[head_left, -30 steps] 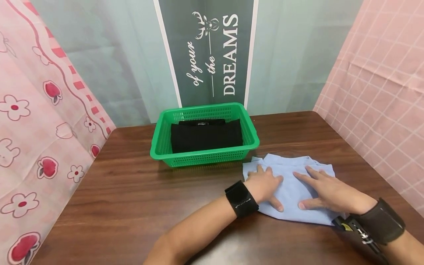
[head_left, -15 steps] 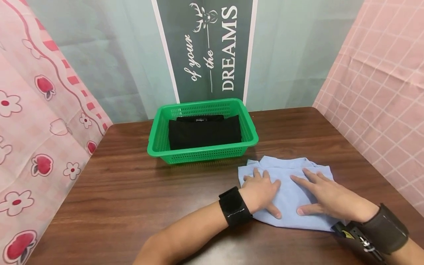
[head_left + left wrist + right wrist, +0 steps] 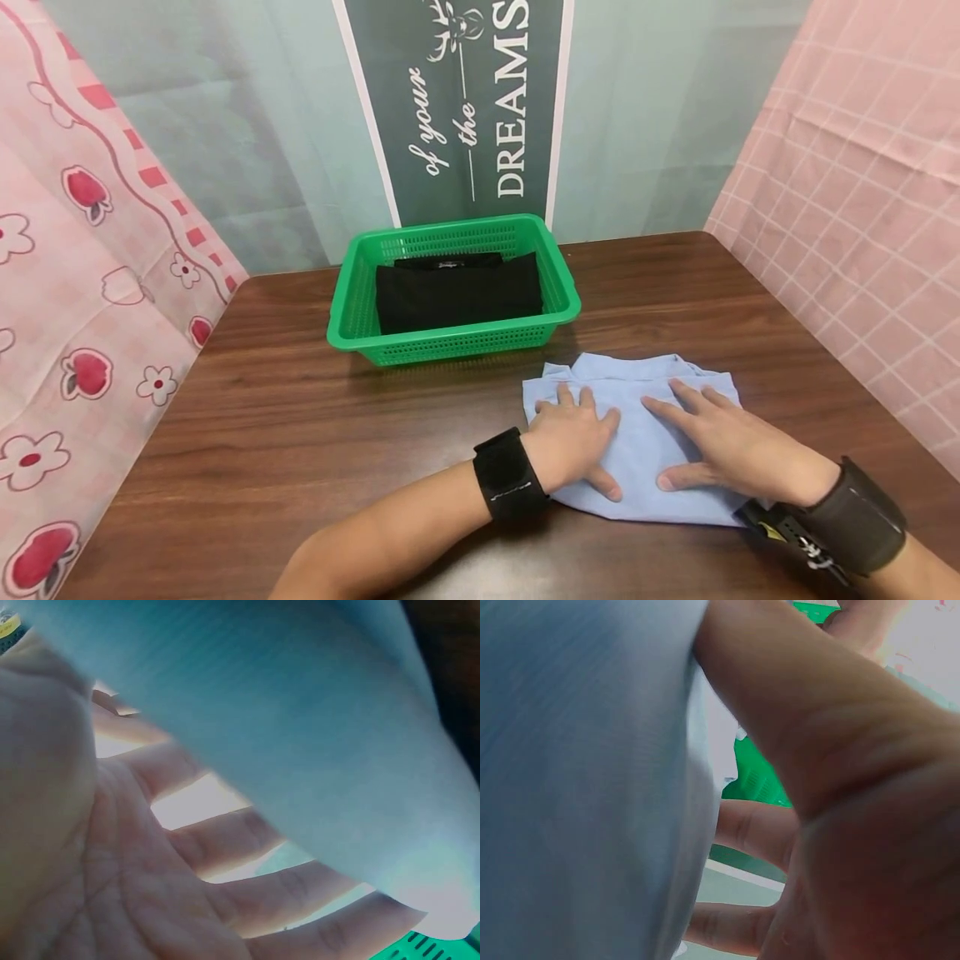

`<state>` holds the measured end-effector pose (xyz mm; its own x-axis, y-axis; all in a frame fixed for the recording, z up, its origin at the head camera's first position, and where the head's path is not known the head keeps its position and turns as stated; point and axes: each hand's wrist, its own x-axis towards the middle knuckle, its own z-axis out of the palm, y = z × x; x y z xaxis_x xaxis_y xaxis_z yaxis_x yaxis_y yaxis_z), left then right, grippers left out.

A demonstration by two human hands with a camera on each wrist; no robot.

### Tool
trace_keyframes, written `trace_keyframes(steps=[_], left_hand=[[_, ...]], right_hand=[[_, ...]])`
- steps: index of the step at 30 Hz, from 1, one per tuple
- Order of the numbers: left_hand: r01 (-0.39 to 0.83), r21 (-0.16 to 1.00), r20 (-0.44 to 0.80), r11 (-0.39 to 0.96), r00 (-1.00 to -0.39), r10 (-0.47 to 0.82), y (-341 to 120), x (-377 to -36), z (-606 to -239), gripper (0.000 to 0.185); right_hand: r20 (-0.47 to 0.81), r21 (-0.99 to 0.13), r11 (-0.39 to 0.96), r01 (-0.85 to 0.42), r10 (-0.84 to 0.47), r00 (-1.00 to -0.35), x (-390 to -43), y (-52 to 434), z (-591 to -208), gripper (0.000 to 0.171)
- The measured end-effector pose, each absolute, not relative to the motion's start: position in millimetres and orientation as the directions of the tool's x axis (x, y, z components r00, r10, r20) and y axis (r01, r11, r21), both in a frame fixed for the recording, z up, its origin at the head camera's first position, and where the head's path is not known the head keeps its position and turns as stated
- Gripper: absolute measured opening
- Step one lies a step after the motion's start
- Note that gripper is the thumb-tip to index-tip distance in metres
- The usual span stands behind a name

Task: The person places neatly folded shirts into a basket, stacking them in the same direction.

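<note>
A light blue folded garment (image 3: 633,450), with what looks like a collar along its far edge, lies flat on the table's right half. My left hand (image 3: 573,437) rests on its left part, fingers spread and straight. On the right part lies my right hand (image 3: 723,437), its fingers likewise spread and the thumb pointing toward the left hand. In the left wrist view the blue cloth (image 3: 300,742) meets the undersides of the outstretched fingers. The right wrist view shows the cloth (image 3: 585,780) against the thumb and fingers. Neither hand grips anything.
A green perforated basket (image 3: 450,340) stands behind and left of the garment, with folded black clothing (image 3: 461,296) inside. The brown wooden table (image 3: 285,433) is bordered by a pink flowered curtain (image 3: 112,292), a pink checked one (image 3: 862,217) and a grey-green backdrop (image 3: 637,125).
The head view has shifted slightly, so everything sits a little differently in it. Both hands stay spread on the garment, with little visible movement over it.
</note>
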<state>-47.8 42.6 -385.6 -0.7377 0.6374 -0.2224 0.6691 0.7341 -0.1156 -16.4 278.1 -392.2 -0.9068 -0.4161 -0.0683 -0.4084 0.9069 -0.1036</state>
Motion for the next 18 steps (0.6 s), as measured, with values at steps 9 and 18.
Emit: trace_keyframes(steps=[9,18], left_hand=[[0.663,-0.09,-0.216,0.743,-0.741,0.636,24.2,-48.2,-386.4,0.102],[0.656,-0.041,-0.203,0.754,-0.744,0.636,1.8,-50.4,-387.0,0.103]], right_hand=[[-0.035,-0.104,0.882,-0.459,-0.465,-0.885,-21.8,261.6,-390.4,0.101],[-0.012,-0.109,0.861,-0.497,-0.501,-0.865,-29.3,240.1,-388.1,0.099]])
